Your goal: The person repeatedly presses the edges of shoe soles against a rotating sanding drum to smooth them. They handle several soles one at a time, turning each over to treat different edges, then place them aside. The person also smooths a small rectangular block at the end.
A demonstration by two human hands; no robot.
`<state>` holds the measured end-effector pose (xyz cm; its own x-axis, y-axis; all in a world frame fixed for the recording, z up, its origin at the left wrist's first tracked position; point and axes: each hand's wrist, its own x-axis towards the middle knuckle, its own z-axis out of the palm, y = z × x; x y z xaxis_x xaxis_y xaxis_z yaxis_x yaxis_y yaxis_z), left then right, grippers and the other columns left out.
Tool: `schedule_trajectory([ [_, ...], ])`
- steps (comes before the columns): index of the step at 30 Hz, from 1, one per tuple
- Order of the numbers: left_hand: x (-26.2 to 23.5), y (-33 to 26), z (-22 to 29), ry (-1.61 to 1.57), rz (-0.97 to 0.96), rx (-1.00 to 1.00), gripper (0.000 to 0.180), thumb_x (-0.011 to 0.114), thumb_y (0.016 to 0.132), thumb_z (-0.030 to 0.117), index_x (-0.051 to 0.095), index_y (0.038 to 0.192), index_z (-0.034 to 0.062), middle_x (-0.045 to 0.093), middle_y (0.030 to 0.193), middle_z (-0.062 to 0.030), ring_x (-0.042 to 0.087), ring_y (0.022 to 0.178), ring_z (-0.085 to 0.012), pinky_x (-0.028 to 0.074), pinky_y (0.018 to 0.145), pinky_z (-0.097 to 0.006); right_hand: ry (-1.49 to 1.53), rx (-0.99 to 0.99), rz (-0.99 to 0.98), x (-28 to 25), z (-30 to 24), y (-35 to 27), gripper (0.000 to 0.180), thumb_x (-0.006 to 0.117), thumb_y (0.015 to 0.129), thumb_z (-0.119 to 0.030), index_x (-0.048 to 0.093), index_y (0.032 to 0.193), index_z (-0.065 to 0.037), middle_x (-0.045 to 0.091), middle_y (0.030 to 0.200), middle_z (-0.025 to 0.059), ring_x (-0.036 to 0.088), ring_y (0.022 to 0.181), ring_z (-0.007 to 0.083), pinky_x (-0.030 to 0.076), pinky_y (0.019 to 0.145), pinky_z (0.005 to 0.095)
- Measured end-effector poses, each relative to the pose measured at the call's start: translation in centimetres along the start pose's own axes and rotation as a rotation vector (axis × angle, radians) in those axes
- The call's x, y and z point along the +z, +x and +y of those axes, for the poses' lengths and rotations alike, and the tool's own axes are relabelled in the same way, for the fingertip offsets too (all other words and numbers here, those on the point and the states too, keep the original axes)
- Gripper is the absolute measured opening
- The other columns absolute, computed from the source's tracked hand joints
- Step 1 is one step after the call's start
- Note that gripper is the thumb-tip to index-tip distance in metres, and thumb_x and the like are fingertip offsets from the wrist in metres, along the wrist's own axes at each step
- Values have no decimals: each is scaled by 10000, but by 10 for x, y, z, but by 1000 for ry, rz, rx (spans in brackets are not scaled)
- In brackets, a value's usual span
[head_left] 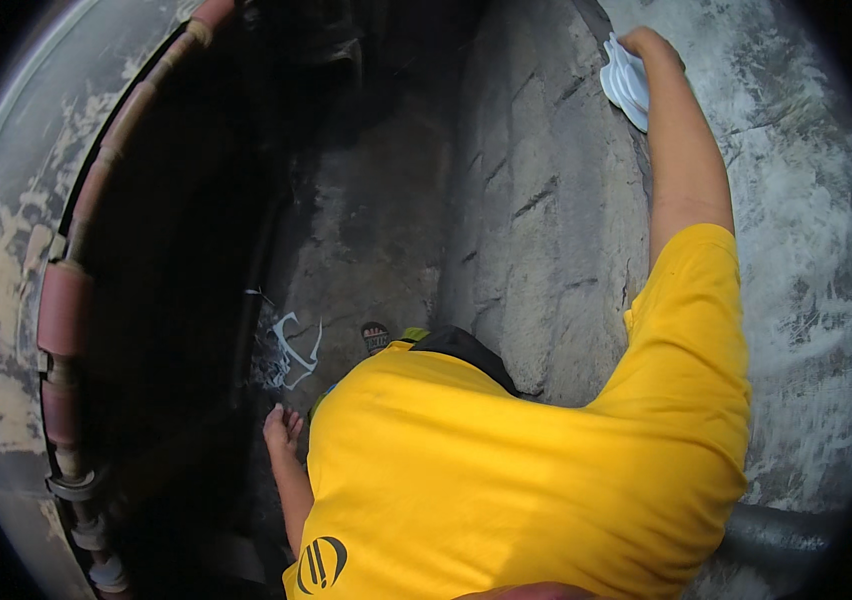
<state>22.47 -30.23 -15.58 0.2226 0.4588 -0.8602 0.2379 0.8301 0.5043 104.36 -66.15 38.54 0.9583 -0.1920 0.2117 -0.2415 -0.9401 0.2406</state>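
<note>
- Left hand point(282, 426): hanging open, fingers curling loosely, holding nothing visible.
- Right hand point(654, 46): gripping pale layered stack point(626, 85) near upper end, beside rough grey wall point(536, 200).
- Stack: looking light, thin, bendy; layers possibly slipping, so edge-pinching all together suits.

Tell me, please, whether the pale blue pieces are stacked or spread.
Stacked: the pale blue pieces show overlapping, layered edges in the right hand.

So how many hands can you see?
2. The right hand is at the upper right, holding thin pale blue pieces. The left hand is lower left, beside the yellow shirt. Others could be hidden in shadow.
</note>
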Motion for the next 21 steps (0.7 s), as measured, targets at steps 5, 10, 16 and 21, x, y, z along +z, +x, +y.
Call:
schedule_trajectory([
  [5,105,6,42,125,-181,10,232,626,997,271,623,1138,86,658,977,-48,669,860,-195,598,698,-338,42,-106,-209,42,34,64,591,617,912,-559,656,1342,-155,611,1403,144,572,1303,352,427,1081,458],
  [10,132,-12,88,291,-308,106,207,640,987,260,622,1098,86,663,976,-43,668,840,-176,572,688,-312,226,6,-116,17,-8,30,632,700,851,-526,686,1277,-60,633,1351,202,608,1252,384,446,1062,446],
  [16,102,-37,123,306,-253,119,212,653,976,253,620,1096,81,658,968,-44,665,810,-173,567,696,-315,335,45,-17,15,-4,-13,615,706,836,-500,687,1267,-62,647,1337,187,599,1267,373,440,1073,451],
  [21,52,-53,157,221,-255,140,244,657,973,231,628,1132,48,648,921,-47,653,768,-155,553,638,-281,257,184,146,-35,-9,-72,825,682,803,-565,483,1489,-151,498,1490,225,482,1365,435,381,1084,621],
])
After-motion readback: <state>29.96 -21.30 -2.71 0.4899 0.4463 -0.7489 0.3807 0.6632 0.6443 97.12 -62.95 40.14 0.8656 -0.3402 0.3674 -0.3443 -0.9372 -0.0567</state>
